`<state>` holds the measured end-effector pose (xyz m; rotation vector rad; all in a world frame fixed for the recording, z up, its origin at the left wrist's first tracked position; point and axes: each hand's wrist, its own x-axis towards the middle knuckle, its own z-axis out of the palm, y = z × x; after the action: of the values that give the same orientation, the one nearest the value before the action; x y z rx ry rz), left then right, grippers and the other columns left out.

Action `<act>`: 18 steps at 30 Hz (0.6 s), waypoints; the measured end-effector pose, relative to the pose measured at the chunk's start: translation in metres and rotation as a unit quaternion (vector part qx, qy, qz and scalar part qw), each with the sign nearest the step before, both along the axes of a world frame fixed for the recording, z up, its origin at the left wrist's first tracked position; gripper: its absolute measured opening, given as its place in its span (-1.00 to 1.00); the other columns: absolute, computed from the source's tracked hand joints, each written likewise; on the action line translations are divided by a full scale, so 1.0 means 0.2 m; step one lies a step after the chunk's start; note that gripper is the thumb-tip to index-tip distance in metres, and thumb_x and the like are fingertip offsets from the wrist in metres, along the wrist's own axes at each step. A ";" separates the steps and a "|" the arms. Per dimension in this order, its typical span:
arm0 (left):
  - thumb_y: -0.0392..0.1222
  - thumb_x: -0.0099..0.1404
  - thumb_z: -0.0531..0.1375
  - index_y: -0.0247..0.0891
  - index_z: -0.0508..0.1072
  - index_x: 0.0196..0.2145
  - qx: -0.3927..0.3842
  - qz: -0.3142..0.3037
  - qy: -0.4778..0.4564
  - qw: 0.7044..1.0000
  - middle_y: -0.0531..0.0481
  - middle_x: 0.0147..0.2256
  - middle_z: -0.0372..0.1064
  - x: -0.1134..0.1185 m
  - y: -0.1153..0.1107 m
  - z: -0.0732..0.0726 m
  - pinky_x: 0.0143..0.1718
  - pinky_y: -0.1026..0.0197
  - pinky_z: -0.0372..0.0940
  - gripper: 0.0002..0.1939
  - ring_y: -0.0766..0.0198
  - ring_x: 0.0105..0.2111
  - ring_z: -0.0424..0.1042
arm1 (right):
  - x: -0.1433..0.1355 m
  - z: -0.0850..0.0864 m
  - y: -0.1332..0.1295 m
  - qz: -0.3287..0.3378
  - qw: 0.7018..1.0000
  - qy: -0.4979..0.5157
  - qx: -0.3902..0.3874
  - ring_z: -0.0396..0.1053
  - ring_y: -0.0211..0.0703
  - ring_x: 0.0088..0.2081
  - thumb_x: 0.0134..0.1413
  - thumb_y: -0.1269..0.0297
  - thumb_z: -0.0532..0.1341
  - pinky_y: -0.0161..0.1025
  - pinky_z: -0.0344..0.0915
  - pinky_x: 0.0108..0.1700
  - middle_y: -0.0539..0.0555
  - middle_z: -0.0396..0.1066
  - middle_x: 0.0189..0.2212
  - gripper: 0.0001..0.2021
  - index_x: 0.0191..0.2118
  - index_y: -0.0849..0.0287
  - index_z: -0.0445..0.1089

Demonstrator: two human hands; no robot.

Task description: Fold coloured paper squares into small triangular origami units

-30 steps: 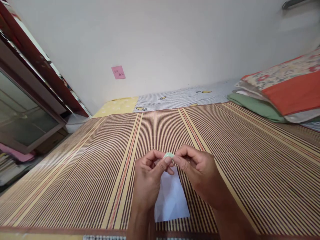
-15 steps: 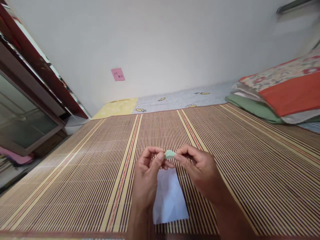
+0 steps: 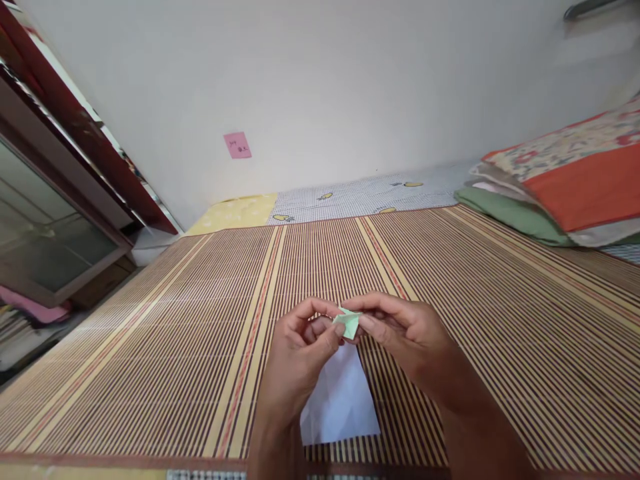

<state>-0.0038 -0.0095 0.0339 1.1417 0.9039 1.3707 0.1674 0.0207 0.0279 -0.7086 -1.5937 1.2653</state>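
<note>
Between my two hands is a small folded piece of light green paper [image 3: 350, 324], with creased flaps showing. My left hand [image 3: 301, 353] pinches its left side between thumb and fingers. On the right side, the thumb and fingers of my right hand [image 3: 413, 337] grip it too. Beneath the hands a creased white sheet of paper [image 3: 343, 400] lies on the striped mat [image 3: 165, 353]; its upper end is partly hidden by my fingers.
Folded cloths, red-orange [image 3: 590, 190] and green [image 3: 510, 213], are stacked at the back right. A pink note [image 3: 238, 145] is on the white wall [image 3: 350, 87]. At the left stands a cabinet with a glass door [image 3: 50, 233].
The green paper has been turned and shows more of its folded surface. My fingers have shifted around it, and both hands sit slightly further right.
</note>
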 end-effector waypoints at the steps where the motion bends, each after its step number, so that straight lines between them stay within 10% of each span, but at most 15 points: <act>1: -0.23 0.23 0.39 -0.26 0.54 -0.31 0.000 0.002 0.003 1.000 -0.01 -0.38 0.57 0.00 0.00 0.00 -0.32 0.27 0.36 -0.88 0.30 -0.40 0.53 | 0.00 0.00 0.00 0.007 1.000 0.012 -0.010 0.56 -0.16 -0.24 0.30 0.30 0.25 -0.23 0.49 -0.19 0.05 0.59 -0.25 -0.84 -0.06 0.09 0.54; 18: -0.23 0.36 0.29 -0.20 0.57 -0.40 0.077 0.076 0.146 0.983 0.02 -0.38 0.42 0.07 -0.02 0.01 -0.28 0.21 0.31 -0.85 0.28 -0.36 0.43 | -0.03 0.04 -0.01 -0.164 0.960 -0.084 0.211 0.38 -0.14 -0.30 0.28 0.41 0.21 -0.17 0.31 -0.24 0.01 0.43 -0.36 -0.84 -0.35 0.09 0.41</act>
<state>0.0093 -0.0130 0.0358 1.4431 1.1290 1.4392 0.1616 0.0183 0.0355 -0.7790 -1.7235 0.6098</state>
